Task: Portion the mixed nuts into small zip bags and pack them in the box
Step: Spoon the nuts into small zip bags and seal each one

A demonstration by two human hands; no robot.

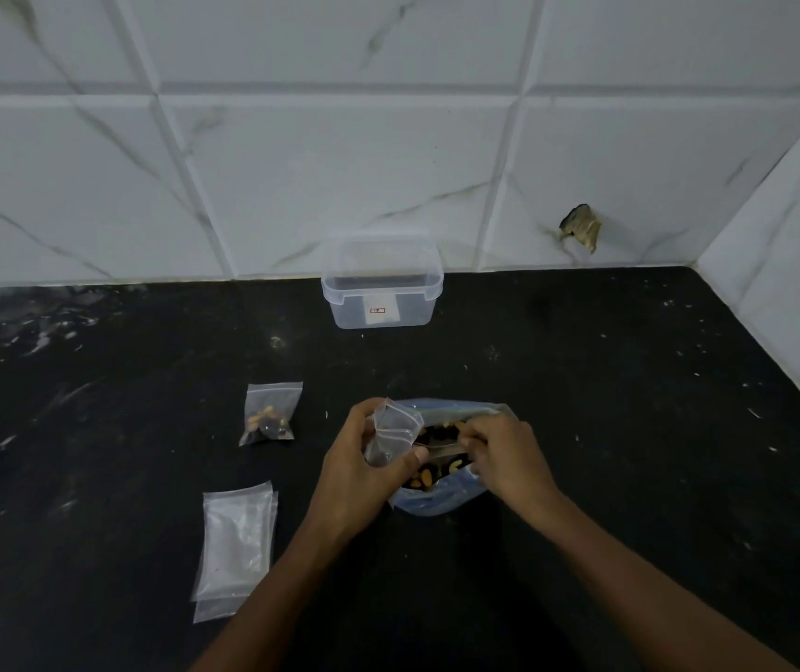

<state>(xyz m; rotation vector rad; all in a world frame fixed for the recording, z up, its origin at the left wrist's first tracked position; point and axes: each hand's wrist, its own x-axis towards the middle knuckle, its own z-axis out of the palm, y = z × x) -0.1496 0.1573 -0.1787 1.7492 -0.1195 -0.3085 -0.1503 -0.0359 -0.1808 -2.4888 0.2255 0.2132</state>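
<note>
A large clear bag of mixed nuts (441, 492) with a blue zip edge lies open on the black counter. My left hand (354, 470) grips a small clear zip bag (390, 436) just above the large bag's left side. My right hand (504, 455) has its fingertips curled inside the large bag's mouth, on the nuts; what they hold is hidden. A filled small bag of nuts (269, 414) lies to the left. A stack of empty small zip bags (238, 548) lies at the near left. The clear plastic box (381, 283), lid on, stands at the back against the wall.
The black counter (630, 429) is speckled with white marks and meets a white marble-tiled wall (291, 162) behind and at the right. A broken hole in a tile (582, 227) shows at the back right.
</note>
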